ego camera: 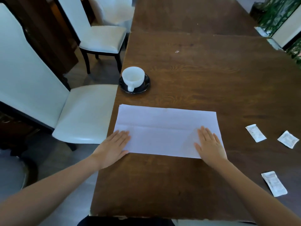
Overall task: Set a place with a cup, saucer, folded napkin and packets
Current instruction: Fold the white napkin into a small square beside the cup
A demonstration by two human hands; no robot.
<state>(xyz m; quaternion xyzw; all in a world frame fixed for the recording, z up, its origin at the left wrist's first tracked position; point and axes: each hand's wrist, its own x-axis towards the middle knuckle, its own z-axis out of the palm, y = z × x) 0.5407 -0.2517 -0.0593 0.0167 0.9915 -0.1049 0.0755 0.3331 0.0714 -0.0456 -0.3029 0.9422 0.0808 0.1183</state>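
Note:
A white napkin lies flat on the brown wooden table, folded into a wide rectangle with a crease along its length. My left hand rests flat, palm down, on its near left corner. My right hand presses flat on its near right corner. Neither hand grips anything. Beyond the napkin a white cup stands upright on a dark saucer, handle towards me, close to the table's left edge. Three white packets lie to the right: one, a second, and a nearer third.
Two white padded chairs stand left of the table, one near and one farther back. Green plants and a window ledge are at the far right. The table's left edge runs just beside the napkin and saucer.

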